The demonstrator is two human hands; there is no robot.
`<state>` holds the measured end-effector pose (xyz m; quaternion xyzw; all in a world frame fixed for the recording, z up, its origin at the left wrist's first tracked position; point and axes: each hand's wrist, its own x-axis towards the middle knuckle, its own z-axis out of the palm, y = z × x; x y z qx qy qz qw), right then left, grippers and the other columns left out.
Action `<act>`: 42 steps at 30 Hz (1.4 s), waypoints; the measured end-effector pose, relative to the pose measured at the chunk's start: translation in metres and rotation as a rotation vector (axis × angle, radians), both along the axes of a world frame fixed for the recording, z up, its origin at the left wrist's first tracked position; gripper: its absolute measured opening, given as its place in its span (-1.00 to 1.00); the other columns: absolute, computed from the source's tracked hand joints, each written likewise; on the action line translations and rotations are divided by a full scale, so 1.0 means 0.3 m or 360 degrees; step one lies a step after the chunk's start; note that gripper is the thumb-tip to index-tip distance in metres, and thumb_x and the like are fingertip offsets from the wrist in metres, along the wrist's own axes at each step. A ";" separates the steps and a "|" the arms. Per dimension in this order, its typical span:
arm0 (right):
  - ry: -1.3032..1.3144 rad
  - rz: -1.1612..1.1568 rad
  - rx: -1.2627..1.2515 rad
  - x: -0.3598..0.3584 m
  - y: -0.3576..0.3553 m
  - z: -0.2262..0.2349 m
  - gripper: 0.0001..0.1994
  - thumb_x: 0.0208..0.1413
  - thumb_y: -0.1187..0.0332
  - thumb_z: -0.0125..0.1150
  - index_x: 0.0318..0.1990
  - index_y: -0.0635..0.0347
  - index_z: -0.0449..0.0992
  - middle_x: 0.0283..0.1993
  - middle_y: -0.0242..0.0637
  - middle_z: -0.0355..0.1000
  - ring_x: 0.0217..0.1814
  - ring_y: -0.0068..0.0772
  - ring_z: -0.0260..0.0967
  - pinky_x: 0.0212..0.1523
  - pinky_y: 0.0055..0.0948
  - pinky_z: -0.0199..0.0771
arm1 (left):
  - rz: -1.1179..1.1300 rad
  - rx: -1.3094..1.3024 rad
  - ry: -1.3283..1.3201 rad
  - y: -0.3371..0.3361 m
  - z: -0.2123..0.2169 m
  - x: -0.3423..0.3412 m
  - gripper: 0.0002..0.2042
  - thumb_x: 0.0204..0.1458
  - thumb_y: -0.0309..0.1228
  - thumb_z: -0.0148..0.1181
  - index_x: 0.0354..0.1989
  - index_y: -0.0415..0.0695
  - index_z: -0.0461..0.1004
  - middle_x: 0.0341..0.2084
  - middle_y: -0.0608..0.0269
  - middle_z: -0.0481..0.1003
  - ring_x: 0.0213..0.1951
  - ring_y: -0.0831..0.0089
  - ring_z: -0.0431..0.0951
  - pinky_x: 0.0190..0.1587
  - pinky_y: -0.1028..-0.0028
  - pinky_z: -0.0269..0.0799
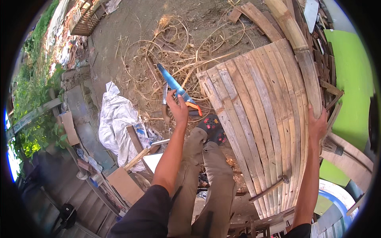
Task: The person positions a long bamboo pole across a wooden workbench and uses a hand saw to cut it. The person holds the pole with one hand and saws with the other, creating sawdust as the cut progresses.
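The largest thing is the slatted table of pale, weathered wooden planks point(254, 107), probably placed at the person's right so work lies within arm's reach. Along its right edge runs a long, thick, brown split-bamboo pole point(307, 65). The right hand point(318, 123) is closed around its near end, presumably to steady it against the table.

Loose straw-coloured shavings point(174, 51) spread over the bare earth ahead. The crumpled white woven sack point(115, 119) lies on the ground to the left; its contents, if any, are hidden. The brown slatted wooden crate point(84, 20) stands far off at upper left, and what it holds is too small to tell.

The handsaw with a blue blade and orange-and-black handle point(174, 81) is between the sack and the table. The left hand point(178, 108) is at its blade near the handle, fingers narrowly spread; whether they grip it I cannot tell.

Smallest, the wooden-handled hammer point(274, 186) lies across the table's near planks, likely laid there to stay handy.
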<state>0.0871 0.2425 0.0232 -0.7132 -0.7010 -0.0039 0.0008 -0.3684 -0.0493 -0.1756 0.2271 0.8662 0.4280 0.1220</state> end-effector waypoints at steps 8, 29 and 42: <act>-0.0034 0.0255 0.0233 -0.014 -0.002 -0.057 -0.34 0.23 -0.14 0.21 0.17 0.34 0.49 0.11 0.10 0.52 0.14 0.12 0.47 0.13 -0.13 0.43 | 0.0075 -0.1145 -0.0645 -0.401 -0.678 -0.110 -0.19 -0.05 -0.03 0.41 0.20 -0.45 0.30 0.18 -0.42 0.35 0.23 -0.17 0.39 0.30 0.09 0.29; 0.0104 0.0030 0.0156 -0.099 -0.023 -0.031 -0.34 0.15 -0.09 0.33 0.18 0.32 0.49 0.08 0.09 0.53 0.14 0.05 0.49 0.15 -0.17 0.44 | 0.0022 -0.0690 -0.1144 -0.318 -0.846 -0.106 -0.16 -0.30 -0.24 0.65 0.18 -0.41 0.41 0.04 -0.11 0.56 0.07 0.11 0.58 0.14 0.28 0.44; 0.0067 0.0052 0.0192 -0.071 -0.004 -0.030 -0.29 0.02 -0.23 0.34 0.11 0.20 0.52 0.05 -0.10 0.52 0.03 0.06 0.51 -0.01 -0.07 0.51 | 0.0063 -0.0454 0.0287 -0.351 -0.096 0.024 -0.77 0.09 -0.40 0.34 -0.35 -0.23 0.38 -0.18 -0.06 0.38 -0.02 -0.02 0.36 0.09 0.06 0.22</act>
